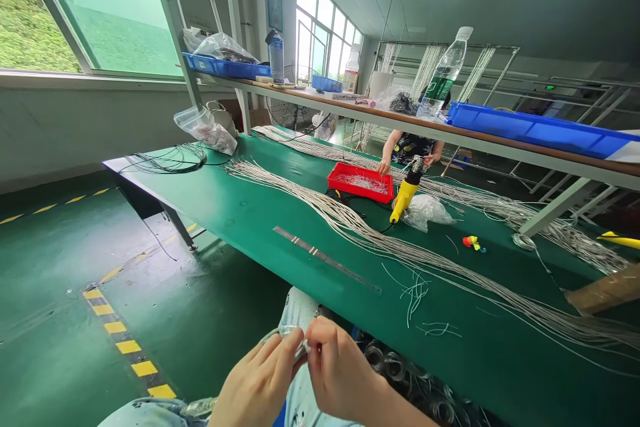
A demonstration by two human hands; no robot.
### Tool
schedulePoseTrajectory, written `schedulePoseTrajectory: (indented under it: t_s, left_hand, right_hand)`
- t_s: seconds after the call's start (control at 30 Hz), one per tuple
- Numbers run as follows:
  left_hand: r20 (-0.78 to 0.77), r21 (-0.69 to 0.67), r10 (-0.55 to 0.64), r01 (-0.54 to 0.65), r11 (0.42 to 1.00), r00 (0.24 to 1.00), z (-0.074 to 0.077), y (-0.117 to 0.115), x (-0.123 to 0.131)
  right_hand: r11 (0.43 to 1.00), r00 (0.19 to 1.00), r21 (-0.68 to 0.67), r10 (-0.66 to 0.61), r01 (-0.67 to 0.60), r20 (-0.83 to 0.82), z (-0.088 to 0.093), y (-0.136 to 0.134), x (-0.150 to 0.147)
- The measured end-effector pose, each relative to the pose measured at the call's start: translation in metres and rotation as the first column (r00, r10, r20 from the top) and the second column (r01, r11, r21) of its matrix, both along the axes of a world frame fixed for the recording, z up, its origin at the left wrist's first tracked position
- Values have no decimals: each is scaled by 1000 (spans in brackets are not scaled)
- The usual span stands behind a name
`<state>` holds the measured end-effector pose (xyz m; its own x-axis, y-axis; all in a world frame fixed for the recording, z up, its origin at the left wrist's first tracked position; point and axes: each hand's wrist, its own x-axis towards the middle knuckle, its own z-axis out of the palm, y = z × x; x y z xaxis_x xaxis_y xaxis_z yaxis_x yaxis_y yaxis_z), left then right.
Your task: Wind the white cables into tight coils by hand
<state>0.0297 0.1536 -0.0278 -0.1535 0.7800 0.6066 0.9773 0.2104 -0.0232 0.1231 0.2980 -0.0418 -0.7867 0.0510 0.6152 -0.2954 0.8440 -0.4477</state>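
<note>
Close together above my lap, my left hand (pixel 265 373) and my right hand (pixel 337 363) are both closed with fingertips nearly touching. Between them shows the pale end of a cable (pixel 302 349), pinched by my left thumb and forefinger. A loop of thin light cable (pixel 273 332) rises over my left fingers. My right fingertips grip the small white tip of the same piece; its exact shape is hidden. On the green table (pixel 250 213) in front lie a steel ruler (pixel 345 269) and a long bundle of light cables (pixel 320 203).
A red tray (pixel 340 185) of small pieces, a yellow heat gun (pixel 406 193) and a plastic bag (pixel 427 212) stand farther back. White cable scraps (pixel 414 295) lie near the table's edge. Across the table, a co-worker's hand (pixel 383 167) is by the tray. Overhead runs a shelf (pixel 320 101).
</note>
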Motion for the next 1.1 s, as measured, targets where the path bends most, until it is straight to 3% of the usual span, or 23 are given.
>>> schedulePoseTrajectory:
  t_s: [0.07,0.13,0.23,0.27,0.3,0.37,0.43,0.5,0.57,0.67,0.8,0.93,1.0,1.1]
  left_hand:
    - [-169,-71,12,-24,997,985,1,1,2]
    - [-256,-157,7,-48,986,967,-1,1,2]
    - [-185,-128,23,-47,991,982,-6,0,-3]
    - [-106,-79,40,-48,996,994,-7,0,-5]
    - [-9,-21,51,-52,998,999,-7,-1,-7]
    - [206,44,60,-71,997,977,-6,-4,-9]
    - [382,11,74,-85,996,921,-1,-6,-8]
    - [494,-45,100,-90,995,864,6,-9,-6]
    - [545,-79,120,-92,993,830,10,-10,-4]
    - [560,-84,84,-44,995,824,9,-9,-4]
    - [444,-8,-30,37,999,896,3,-6,-5]
    - [68,-1,-41,41,999,997,7,-6,2]
    - [-149,-70,-33,23,997,988,9,-6,5]
    - [-209,-83,-3,-15,996,978,10,-5,6]
  right_hand:
    - [966,985,-241,-55,93,161,-4,-8,-2]
    - [864,960,-473,-44,176,276,-7,-12,-6]
    - [687,932,-699,87,200,352,-5,-6,-8]
    - [659,921,-733,157,171,356,-2,-2,-6]
    - [664,913,-738,215,123,346,2,2,-4]
    - [764,910,-646,270,-4,314,11,10,2]
    - [895,936,-434,232,-98,266,18,15,7]
    - [978,974,-174,144,-113,176,20,18,10]
    - [997,997,38,66,-68,42,20,20,9]
    - [978,990,209,47,-19,-132,16,25,4]
    - [957,966,291,87,-13,-243,10,26,-1]
    - [991,989,115,-50,66,-138,4,14,-3]
    - [991,991,27,-134,134,-25,2,8,-5]
    - [987,987,-10,-161,161,25,3,4,-7]
